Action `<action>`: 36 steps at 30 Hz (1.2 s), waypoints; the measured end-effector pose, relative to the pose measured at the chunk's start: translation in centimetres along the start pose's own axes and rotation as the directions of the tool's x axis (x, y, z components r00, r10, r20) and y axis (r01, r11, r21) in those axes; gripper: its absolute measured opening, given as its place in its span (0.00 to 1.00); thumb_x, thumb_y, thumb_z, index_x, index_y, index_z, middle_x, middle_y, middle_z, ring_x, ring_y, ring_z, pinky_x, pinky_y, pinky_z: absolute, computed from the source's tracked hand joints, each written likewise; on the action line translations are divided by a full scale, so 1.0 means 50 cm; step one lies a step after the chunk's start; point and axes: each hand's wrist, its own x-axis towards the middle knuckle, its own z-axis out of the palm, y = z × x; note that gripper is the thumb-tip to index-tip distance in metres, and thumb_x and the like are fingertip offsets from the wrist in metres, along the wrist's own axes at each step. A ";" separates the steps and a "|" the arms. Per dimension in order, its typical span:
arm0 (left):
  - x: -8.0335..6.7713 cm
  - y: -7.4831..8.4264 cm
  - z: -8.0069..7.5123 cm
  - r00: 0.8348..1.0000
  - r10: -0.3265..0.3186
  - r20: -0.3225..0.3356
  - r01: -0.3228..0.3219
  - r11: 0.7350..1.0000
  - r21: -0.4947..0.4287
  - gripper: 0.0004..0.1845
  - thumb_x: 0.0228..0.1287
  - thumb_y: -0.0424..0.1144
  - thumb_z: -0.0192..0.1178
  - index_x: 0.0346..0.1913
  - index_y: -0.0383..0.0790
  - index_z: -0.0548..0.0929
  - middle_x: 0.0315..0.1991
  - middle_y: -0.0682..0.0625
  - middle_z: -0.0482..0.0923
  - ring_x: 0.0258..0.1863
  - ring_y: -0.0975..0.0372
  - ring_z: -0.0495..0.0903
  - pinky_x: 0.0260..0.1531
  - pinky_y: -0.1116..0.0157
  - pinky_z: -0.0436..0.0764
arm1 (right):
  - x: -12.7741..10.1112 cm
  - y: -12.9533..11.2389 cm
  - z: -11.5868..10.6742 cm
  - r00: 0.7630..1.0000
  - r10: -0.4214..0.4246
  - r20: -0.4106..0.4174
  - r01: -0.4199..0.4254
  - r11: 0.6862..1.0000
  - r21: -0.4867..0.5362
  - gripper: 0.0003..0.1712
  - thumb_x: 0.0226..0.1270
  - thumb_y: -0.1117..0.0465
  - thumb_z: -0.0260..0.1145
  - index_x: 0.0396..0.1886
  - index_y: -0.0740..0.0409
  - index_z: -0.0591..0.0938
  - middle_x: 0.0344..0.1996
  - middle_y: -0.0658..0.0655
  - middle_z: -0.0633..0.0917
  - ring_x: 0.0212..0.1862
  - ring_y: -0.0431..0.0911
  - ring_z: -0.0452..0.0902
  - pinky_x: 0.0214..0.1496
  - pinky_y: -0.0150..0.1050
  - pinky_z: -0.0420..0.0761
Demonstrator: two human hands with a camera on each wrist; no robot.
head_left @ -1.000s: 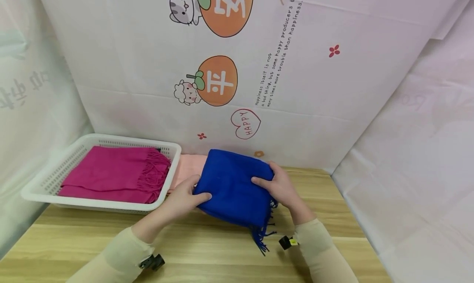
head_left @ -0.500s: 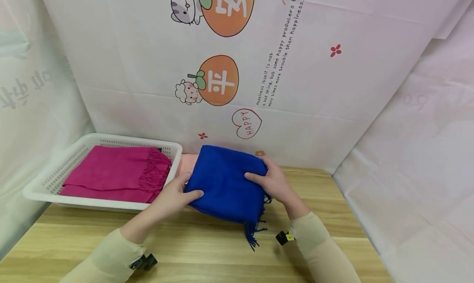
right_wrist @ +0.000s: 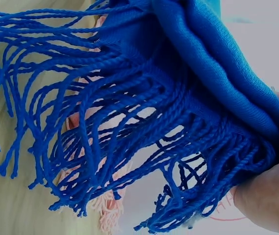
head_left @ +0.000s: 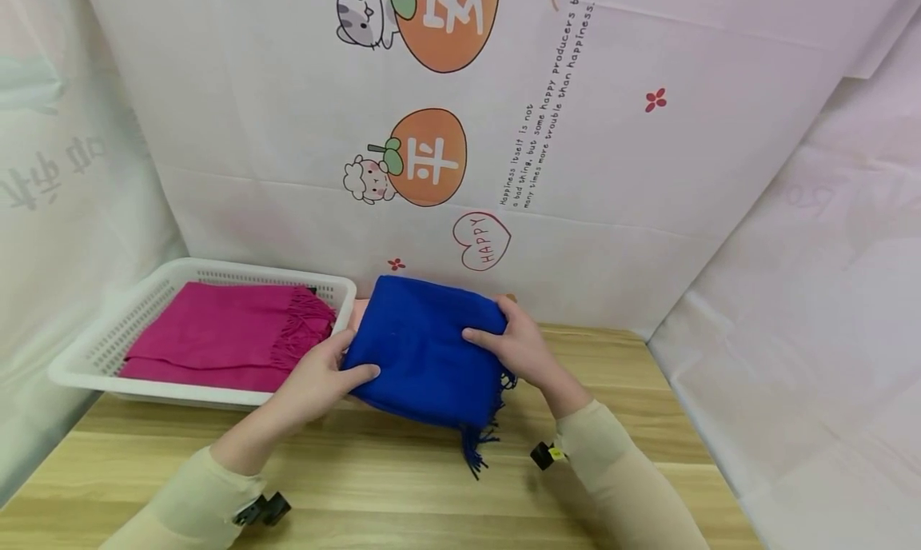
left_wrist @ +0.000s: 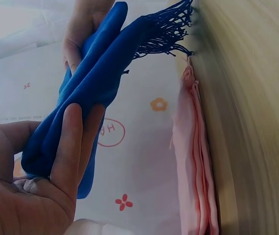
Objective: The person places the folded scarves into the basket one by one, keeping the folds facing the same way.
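The folded blue scarf [head_left: 424, 350] is held up off the wooden table [head_left: 403, 494], near its far edge, between both hands. The left hand [head_left: 316, 378] grips the scarf's 9 o'clock edge, thumb on top and fingers curled beneath; the right hand [head_left: 521, 350] pinches the 3 o'clock edge the same way. The scarf's long axis runs from about 11 o'clock down to 5 o'clock, with the blue fringe [head_left: 478, 446] hanging off the near end.

At 9 o'clock from the scarf sits a white basket [head_left: 79, 358] holding a folded magenta scarf [head_left: 216, 346], its fringe toward the blue one. A pink scarf [left_wrist: 195, 161] lies on the table just behind and under the lifted bundle, between it and the printed backdrop [head_left: 576, 134].
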 end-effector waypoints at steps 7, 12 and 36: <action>-0.011 0.005 -0.022 1.000 -0.008 -0.012 0.008 1.000 -0.005 0.33 0.80 0.44 0.69 0.79 0.34 0.73 0.69 0.35 0.83 0.62 0.48 0.88 0.67 0.42 0.82 | 0.016 -0.018 0.011 1.000 -0.017 0.020 0.017 1.000 0.007 0.36 0.71 0.46 0.82 0.73 0.52 0.80 0.61 0.55 0.87 0.58 0.53 0.86 0.61 0.59 0.86; -0.016 0.003 -0.038 1.000 -0.013 -0.027 0.012 1.000 -0.026 0.31 0.80 0.43 0.69 0.76 0.34 0.74 0.65 0.36 0.86 0.54 0.52 0.91 0.62 0.48 0.86 | 0.027 -0.032 0.024 0.999 -0.029 0.025 0.029 1.000 -0.006 0.36 0.72 0.45 0.82 0.73 0.51 0.80 0.60 0.54 0.87 0.56 0.52 0.86 0.59 0.57 0.87; -0.055 -0.020 -0.135 0.994 -0.021 -0.108 0.019 1.000 -0.014 0.23 0.82 0.43 0.68 0.68 0.33 0.76 0.57 0.36 0.88 0.46 0.54 0.92 0.46 0.62 0.91 | 0.087 -0.108 0.111 0.996 -0.060 0.072 0.058 0.998 0.028 0.34 0.72 0.48 0.82 0.71 0.52 0.81 0.54 0.53 0.88 0.52 0.50 0.87 0.56 0.53 0.87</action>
